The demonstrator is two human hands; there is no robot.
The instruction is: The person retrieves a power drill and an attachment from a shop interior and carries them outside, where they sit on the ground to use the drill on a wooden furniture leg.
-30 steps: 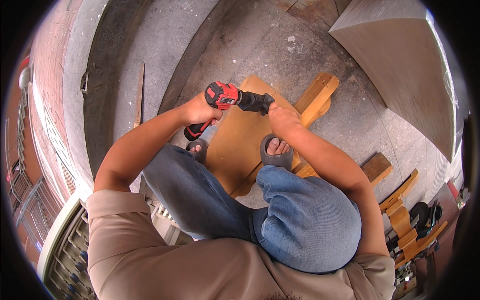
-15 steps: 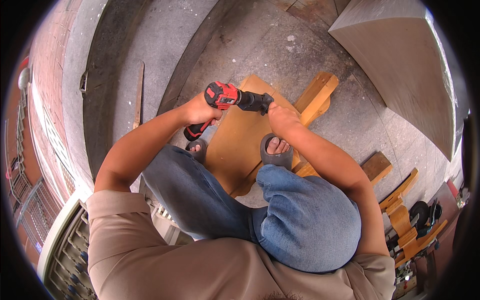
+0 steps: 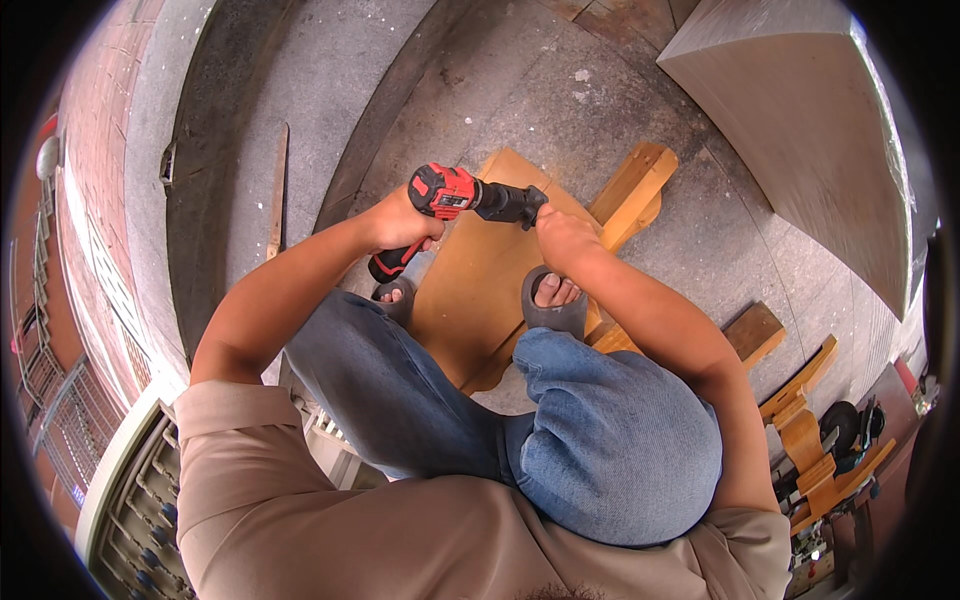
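Note:
My left hand (image 3: 405, 222) is wrapped round the grip of a red and black cordless drill (image 3: 445, 191), which has a long black attachment (image 3: 510, 204) on its front. At the front end of that attachment my right hand (image 3: 566, 240) is closed on it, fingertips against the black head. What else those fingers hold is hidden. Beneath the tool lies a wide yellow-brown wooden board (image 3: 460, 290), its far edge under the attachment. My sandalled right foot (image 3: 555, 300) presses on the board's right side, and my left foot (image 3: 393, 297) stands by its left edge.
A thick wooden beam (image 3: 632, 198) lies right of the board. A wood block (image 3: 754, 333) and curved wooden pieces (image 3: 805, 440) are farther right. A large metal-sided box (image 3: 800, 120) stands at the far right. A thin wood strip (image 3: 278, 190) lies left, beside a dark raised kerb (image 3: 215, 180).

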